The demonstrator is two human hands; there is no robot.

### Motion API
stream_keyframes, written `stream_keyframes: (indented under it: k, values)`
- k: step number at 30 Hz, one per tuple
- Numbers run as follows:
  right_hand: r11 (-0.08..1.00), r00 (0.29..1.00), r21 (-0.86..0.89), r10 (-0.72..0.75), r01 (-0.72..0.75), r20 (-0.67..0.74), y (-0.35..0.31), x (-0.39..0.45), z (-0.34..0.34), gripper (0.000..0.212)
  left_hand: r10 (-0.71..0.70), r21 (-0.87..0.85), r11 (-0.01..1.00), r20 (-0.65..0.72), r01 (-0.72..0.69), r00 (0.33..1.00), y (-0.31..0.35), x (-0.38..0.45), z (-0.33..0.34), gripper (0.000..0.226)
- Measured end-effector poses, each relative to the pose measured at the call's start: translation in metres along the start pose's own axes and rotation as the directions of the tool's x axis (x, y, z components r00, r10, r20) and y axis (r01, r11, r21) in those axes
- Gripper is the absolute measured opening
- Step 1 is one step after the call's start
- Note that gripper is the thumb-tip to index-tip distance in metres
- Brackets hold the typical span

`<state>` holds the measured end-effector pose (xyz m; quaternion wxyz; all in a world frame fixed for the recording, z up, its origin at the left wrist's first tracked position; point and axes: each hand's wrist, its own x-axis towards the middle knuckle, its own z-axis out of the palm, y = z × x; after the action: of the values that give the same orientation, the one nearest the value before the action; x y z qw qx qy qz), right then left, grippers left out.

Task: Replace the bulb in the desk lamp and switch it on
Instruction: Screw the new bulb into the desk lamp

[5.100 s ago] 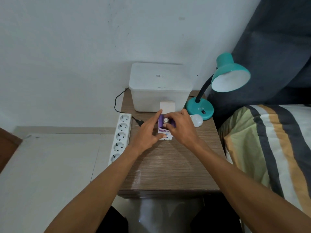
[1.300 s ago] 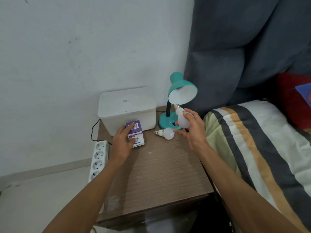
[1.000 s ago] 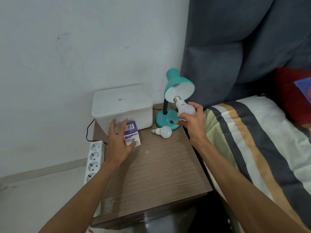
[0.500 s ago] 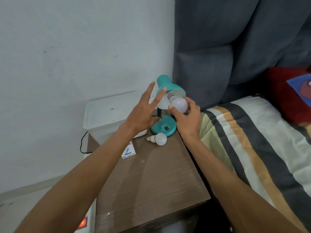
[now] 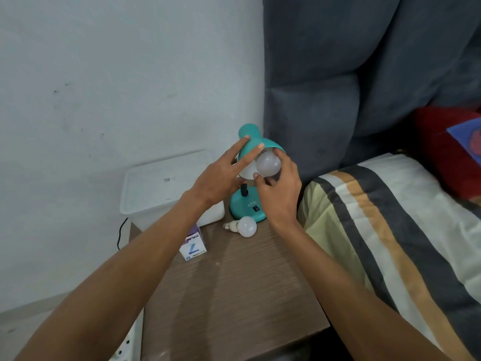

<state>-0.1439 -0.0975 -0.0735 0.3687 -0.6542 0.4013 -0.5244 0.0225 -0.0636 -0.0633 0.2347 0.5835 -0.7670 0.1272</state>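
Observation:
The teal desk lamp [image 5: 249, 131] stands at the back right of the wooden bedside table [image 5: 234, 287], its round base [image 5: 243, 208] bearing a black switch. My right hand [image 5: 279, 191] holds a white bulb [image 5: 268, 164] at the mouth of the shade; its screw end is hidden inside. My left hand [image 5: 221, 175] rests with spread fingers against the shade's left side. A second white bulb [image 5: 243, 225] lies on the table in front of the base. A purple and white bulb box [image 5: 193, 246] stands partly hidden by my left forearm.
A white lidded plastic box [image 5: 161, 183] sits at the back left against the wall, a black cable [image 5: 121, 233] dropping beside it. A white power strip [image 5: 125, 345] lies on the floor at left. A striped blanket [image 5: 390, 230] and grey headboard [image 5: 338, 87] border the right.
My right hand has brought the bulb up into the shade's mouth. My left hand has left the bulb box and risen to the lamp shade, fingers now on it.

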Motion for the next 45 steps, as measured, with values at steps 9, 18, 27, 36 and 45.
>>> stream_keyframes:
  k: [9, 18, 27, 36, 45]
  values:
    - [0.994, 1.000, -0.109, 0.005, -0.007, -0.013, 0.008, 0.001, 0.006, 0.063, 0.001, -0.025, 1.000, -0.003, -0.002, 1.000, -0.005, -0.003, 0.002, 0.085]
    - [0.997, 0.997, -0.002, 0.071, -0.071, -0.016, 0.013, 0.000, 0.012, 0.058, -0.008, -0.053, 0.999, -0.015, 0.007, 1.000, -0.004, -0.002, 0.001, 0.083]
    - [0.996, 0.995, -0.013, 0.082, -0.083, -0.048, 0.008, 0.001, 0.008, 0.032, -0.016, -0.055, 0.998, 0.011, 0.016, 1.000, -0.005, -0.003, -0.001, 0.084]
    - [0.999, 0.999, 0.031, 0.043, -0.043, 0.005, 0.014, 0.001, 0.009, 0.052, -0.009, -0.071, 0.997, 0.042, 0.012, 0.999, -0.008, -0.003, -0.005, 0.078]
    - [0.989, 0.991, 0.054, 0.135, -0.135, 0.000, 0.014, 0.000, 0.007, 0.033, 0.001, -0.043, 0.999, 0.040, 0.001, 0.999, -0.011, -0.002, -0.003, 0.083]
